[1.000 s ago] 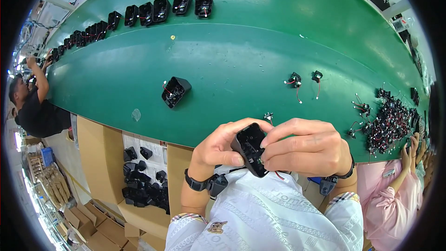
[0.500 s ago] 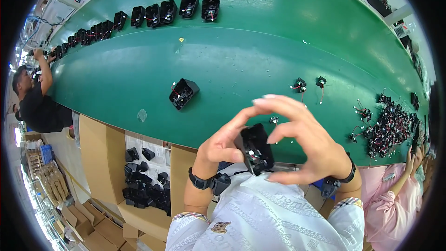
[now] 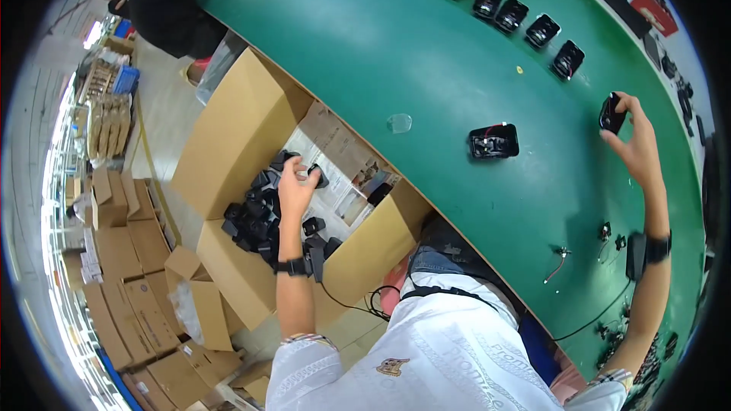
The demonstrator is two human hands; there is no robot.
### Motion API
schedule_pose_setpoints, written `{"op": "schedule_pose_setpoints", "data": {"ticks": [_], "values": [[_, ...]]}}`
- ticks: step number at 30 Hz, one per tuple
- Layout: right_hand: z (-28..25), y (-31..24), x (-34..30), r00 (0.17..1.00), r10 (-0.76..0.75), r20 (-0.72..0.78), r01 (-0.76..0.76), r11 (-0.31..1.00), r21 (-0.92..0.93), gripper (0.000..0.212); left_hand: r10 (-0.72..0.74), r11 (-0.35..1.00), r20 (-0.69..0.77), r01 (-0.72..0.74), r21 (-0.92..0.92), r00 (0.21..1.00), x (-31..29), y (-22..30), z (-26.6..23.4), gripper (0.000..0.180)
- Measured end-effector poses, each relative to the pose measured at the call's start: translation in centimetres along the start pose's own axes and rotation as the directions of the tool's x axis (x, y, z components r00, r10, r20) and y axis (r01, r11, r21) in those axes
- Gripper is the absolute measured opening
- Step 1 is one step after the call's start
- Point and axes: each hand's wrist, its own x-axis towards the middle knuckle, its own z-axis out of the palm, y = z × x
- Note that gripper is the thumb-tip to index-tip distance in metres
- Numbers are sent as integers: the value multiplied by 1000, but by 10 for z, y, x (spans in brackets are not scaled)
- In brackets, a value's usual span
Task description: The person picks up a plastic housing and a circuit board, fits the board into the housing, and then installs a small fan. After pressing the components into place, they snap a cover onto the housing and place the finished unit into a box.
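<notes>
At the right, over the green table, my right hand [image 3: 636, 137] grips a small open black plastic housing [image 3: 610, 114] between thumb and fingers. My left hand [image 3: 295, 186] reaches down into a cardboard box [image 3: 373, 240] with thumb and fingers apart. Its thumb is at a black plastic housing [image 3: 320, 176] in there; whether it grips this part is hard to see. More black housings [image 3: 247, 221] lie heaped below that hand. Another open housing [image 3: 493, 141], with a red wire and small parts inside, rests on the table between my hands.
A row of filled housings [image 3: 512, 14] runs along the table's far side. Small wired parts [image 3: 605, 232] lie near my right forearm, with a pile [image 3: 620, 335] beyond. A clear plastic piece [image 3: 400, 122] sits near the edge. Stacked cartons [image 3: 137, 281] and a co-worker [image 3: 164, 7] are at left.
My view has swung left. My hands have parted: the right carried the housing out over the table, while the left let go of it and went down into the box.
</notes>
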Motion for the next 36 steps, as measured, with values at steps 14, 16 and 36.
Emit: {"op": "schedule_pose_setpoints", "data": {"ticks": [14, 16, 36], "values": [[71, 0, 83, 987, -87, -135, 84, 996, -30, 47, 61, 937, 208, -128, 326, 976, 28, -155, 36, 41], [64, 4, 73, 993, -41, -108, 35, 998, -61, 48, -6, 979, 164, -28, 204, 986, 31, -146, 39, 35], [-40, -20, -206, 991, 137, 0, -136, 982, -129, 21, 664, 496, 463, 118, -860, 587, -95, 241, 53, 69]]}}
